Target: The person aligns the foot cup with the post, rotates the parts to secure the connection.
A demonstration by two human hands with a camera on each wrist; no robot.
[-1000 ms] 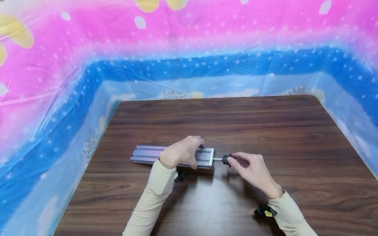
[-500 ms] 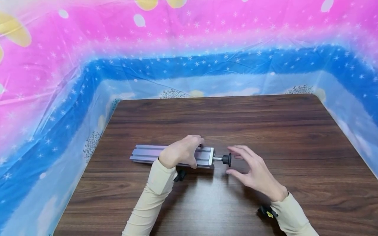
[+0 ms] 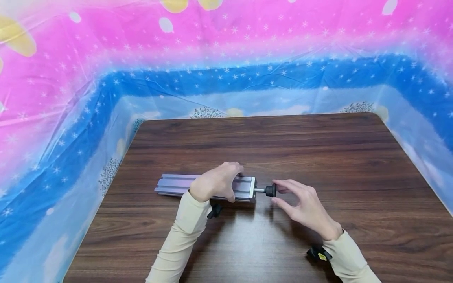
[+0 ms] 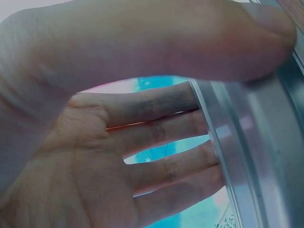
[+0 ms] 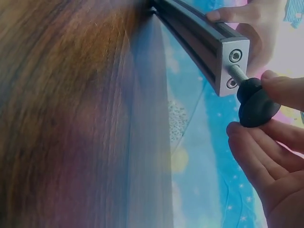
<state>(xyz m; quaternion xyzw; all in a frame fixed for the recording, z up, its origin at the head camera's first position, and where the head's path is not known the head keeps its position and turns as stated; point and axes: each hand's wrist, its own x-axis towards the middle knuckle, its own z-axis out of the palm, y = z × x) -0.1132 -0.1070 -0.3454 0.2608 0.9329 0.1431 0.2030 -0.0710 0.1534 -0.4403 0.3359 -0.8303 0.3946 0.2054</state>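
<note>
A silver aluminium extrusion profile [image 3: 177,184] lies along the table with a pale end plate [image 3: 253,188] at its right end. My left hand [image 3: 216,181] grips it from above, thumb on the near side and fingers over the far side; the left wrist view shows the thumb [image 4: 228,42] pressed on the metal. From the end plate sticks out a threaded rod [image 5: 237,72] bearing a black levelling foot [image 5: 259,104]. My right hand [image 3: 306,202] holds that foot lightly between thumb and fingertips. Two screws sit in the plate, one on each side of the rod.
The dark wood-grain table [image 3: 265,145] has rounded far corners. A pink and blue patterned cloth [image 3: 226,82] hangs behind it and along both sides. Each wrist carries a black camera mount, such as the right one [image 3: 318,253].
My right hand let go of the levelling foot and spread its fingers, then came back in around it. The foot's disc has tilted slightly. My left hand stays on the extrusion.
</note>
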